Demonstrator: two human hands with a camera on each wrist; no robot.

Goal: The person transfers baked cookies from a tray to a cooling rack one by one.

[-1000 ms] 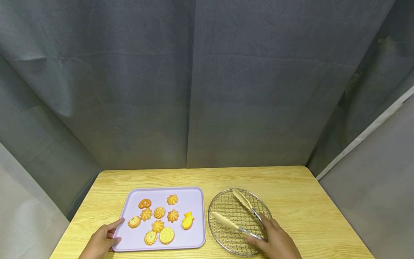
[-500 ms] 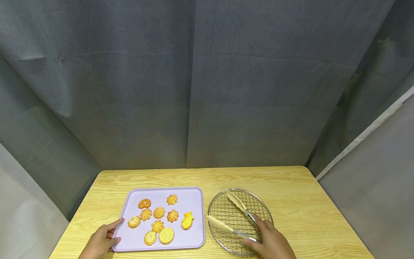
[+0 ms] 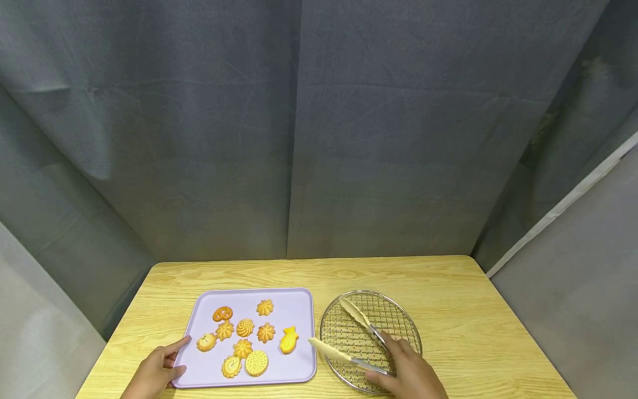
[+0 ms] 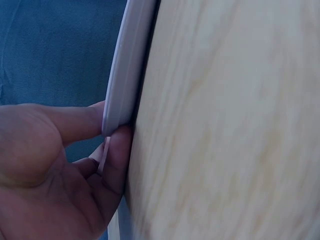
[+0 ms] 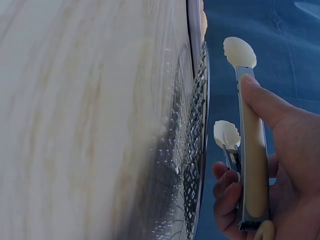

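At the near left corner of a lilac tray point(image 3: 294, 310), my left hand point(image 3: 155, 370) pinches the rim between thumb and fingers, which the left wrist view shows close up. Several golden cookies lie on the tray, among them a pretzel point(image 3: 222, 313), a swirl cookie point(image 3: 245, 327), a round dotted cookie point(image 3: 256, 363) and a yellow fish-like one point(image 3: 289, 340). My right hand point(image 3: 411, 372) grips metal tongs point(image 5: 255, 165) with cream scalloped tips, spread apart. They hang above a round wire rack point(image 3: 399, 316); one tip appears over the tray's right edge.
Tray and rack stand side by side on a wood-grain table point(image 3: 448, 299), with a narrow gap between them. Grey cloth point(image 3: 379, 138) hangs behind the table and along both sides.
My right hand has moved left with the tongs, bringing one tip from over the rack to the tray's right edge. The left hand, tray and cookies stay nearly still.
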